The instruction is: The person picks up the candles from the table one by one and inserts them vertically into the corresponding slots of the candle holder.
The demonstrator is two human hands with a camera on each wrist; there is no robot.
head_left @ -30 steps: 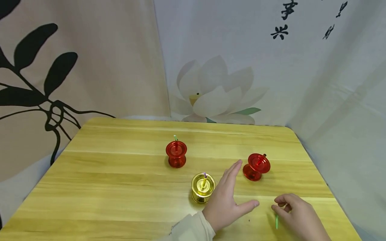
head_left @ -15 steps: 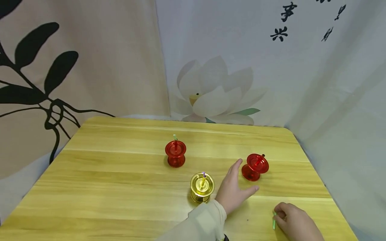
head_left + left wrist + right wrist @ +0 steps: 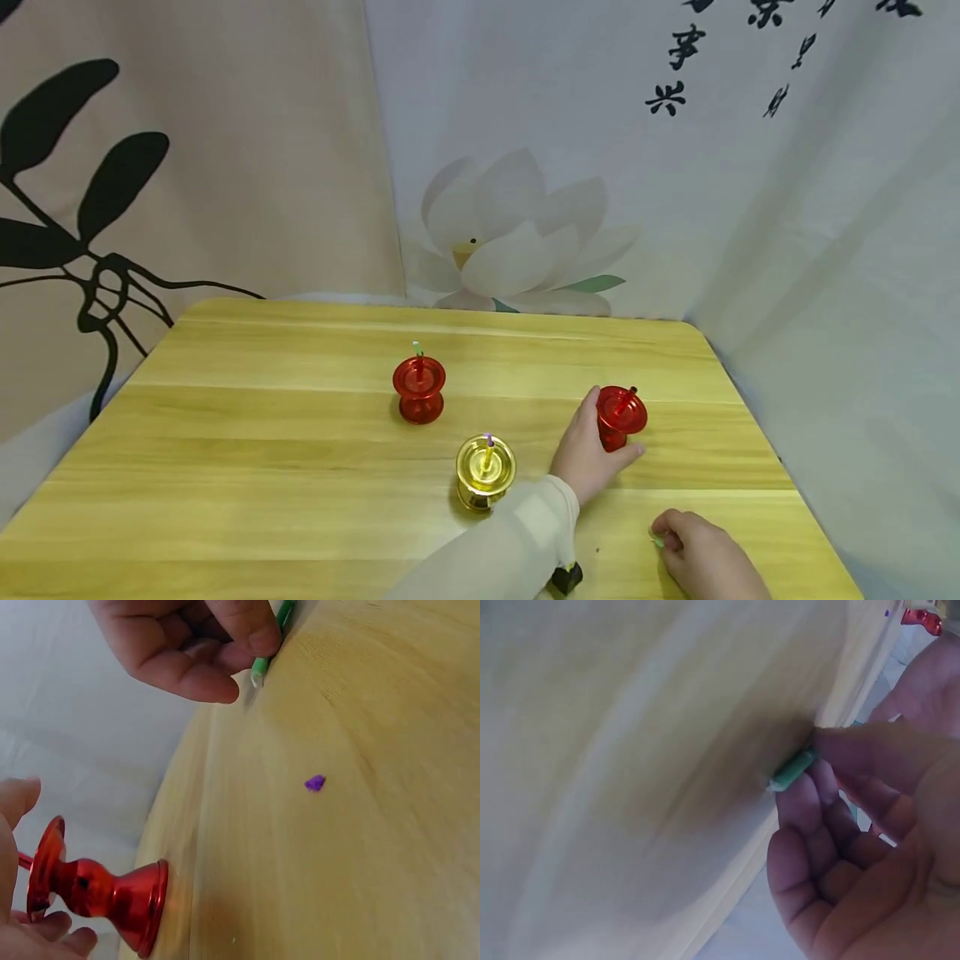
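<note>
My left hand (image 3: 588, 458) reaches around a shiny red candle holder (image 3: 621, 412) with a central spike. In the left wrist view its thumb (image 3: 16, 801) and fingers lie on either side of the holder (image 3: 88, 886), the thumb apart from it; whether the fingers touch is unclear. My right hand (image 3: 705, 550) pinches a thin green candle (image 3: 260, 666) between thumb and index finger, low over the table; a white wick shows at its end. A gold candle holder (image 3: 486, 471) with a purple tip on its spike stands left of my left hand.
Another red candle holder (image 3: 419, 387), with a pale green tip on its spike, stands farther back. A purple crumb (image 3: 315, 783) lies on the wooden table (image 3: 262, 467). Printed cloth (image 3: 525, 100) hangs behind the table.
My left hand has moved forward from beside the gold holder to the right-hand red holder. The right hand still pinches the green candle, now turned so less of it shows. The head view has shifted slightly.
</note>
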